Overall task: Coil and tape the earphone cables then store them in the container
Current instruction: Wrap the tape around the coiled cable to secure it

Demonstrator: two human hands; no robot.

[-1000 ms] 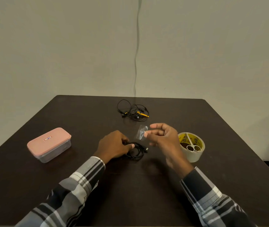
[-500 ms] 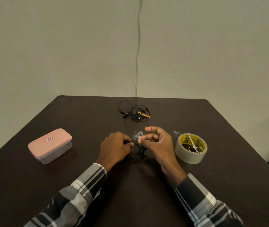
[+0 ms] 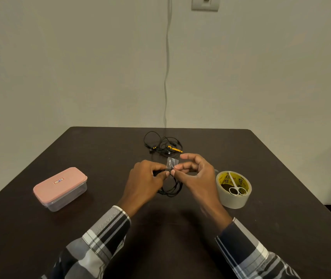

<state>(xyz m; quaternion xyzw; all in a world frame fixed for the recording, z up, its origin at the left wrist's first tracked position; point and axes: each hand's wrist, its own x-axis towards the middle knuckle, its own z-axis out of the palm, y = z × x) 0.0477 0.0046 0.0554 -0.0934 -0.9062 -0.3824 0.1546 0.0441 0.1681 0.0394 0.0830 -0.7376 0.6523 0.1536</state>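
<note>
A dark brown matte table (image 3: pixel 39 238) stands against a plain beige wall (image 3: pixel 80 67). A thin pale cable (image 3: pixel 166 77) hangs down the wall to the table's far edge, and a grey switch plate (image 3: pixel 205 3) sits near the top

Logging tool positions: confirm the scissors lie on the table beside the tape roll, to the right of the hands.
Not quite. In the head view the scissors rest on top of the tape roll, laid across its open centre, not on the table beside it. The roll is indeed to the right of the hands.
</note>
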